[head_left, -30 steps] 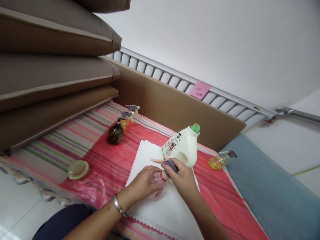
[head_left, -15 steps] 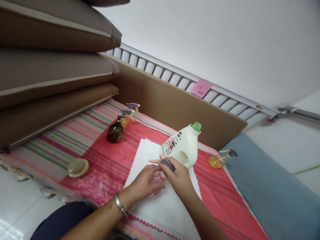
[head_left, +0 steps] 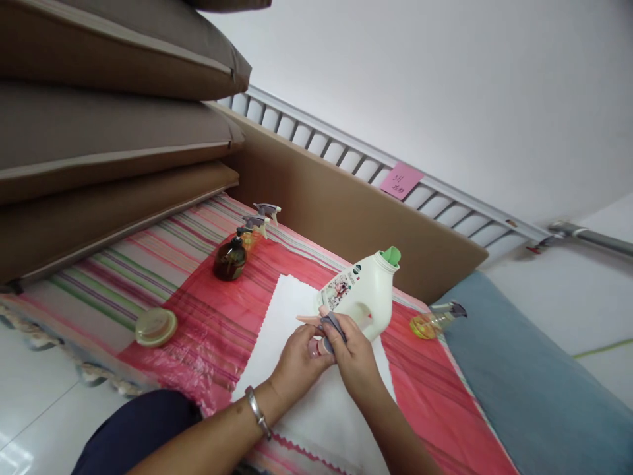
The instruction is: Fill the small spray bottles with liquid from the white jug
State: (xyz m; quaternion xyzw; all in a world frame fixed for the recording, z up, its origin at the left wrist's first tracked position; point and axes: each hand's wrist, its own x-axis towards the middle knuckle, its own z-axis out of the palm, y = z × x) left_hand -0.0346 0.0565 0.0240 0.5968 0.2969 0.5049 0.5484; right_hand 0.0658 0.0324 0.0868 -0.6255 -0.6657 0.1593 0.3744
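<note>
My left hand (head_left: 297, 359) is wrapped round the body of a small clear pink spray bottle (head_left: 314, 347) over a white cloth (head_left: 321, 402). My right hand (head_left: 353, 353) grips the bottle's grey and pink trigger head (head_left: 329, 324) from above. Just behind both hands stands a large cream detergent jug (head_left: 361, 295) with a green cap, touching or nearly touching the trigger's nozzle. The bottle's lower part is hidden by my fingers.
A brown pump bottle (head_left: 230, 258) and two spray bottles (head_left: 257, 227) stand at the back left on the red plastic sheet (head_left: 208, 330). A round lid (head_left: 155, 326) lies left. A yellow spray bottle (head_left: 430, 322) lies right, beside a blue cushion (head_left: 534, 396). Stacked brown cushions (head_left: 99, 132) fill the left.
Both hands have drawn slightly closer together on the pink spray bottle, my left hand lifting higher round its neck. The view has shifted a little.
</note>
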